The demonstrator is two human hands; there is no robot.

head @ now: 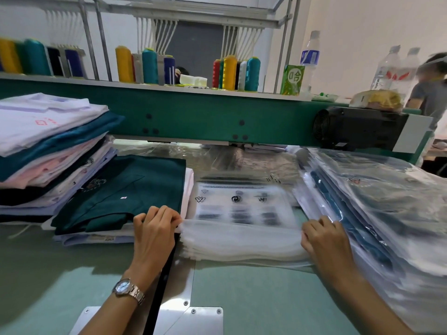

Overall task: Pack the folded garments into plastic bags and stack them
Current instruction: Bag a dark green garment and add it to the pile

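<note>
A stack of empty plastic bags lies flat in the middle of a pale green table, printed side up, with the top of the print toward the far side and its layered near edge running left to right in front of the person. Which side of the stack is longer cannot be told through the wide lens. The left hand sits knuckles up at the near left corner, fingers curled close together and pinching the edge of the bags; a metal wristwatch is on that wrist. The right hand is at the near right corner, back of the hand up, fingers bent and bunched onto the bags' edge. Both forearms reach in from the bottom of the view. Just left of the bags a folded dark green garment lies flat on top of a low pile of pale folded clothes, its near folded edge beside the left hand. Further left stands a taller pile of folded garments in white, teal, pink and black. To the right, a sloping stack of packed bags touches the right hand. Behind runs a green machine beam with thread cones, a green carton and water bottles above it. Another person stands at the far right, blurred.
</note>
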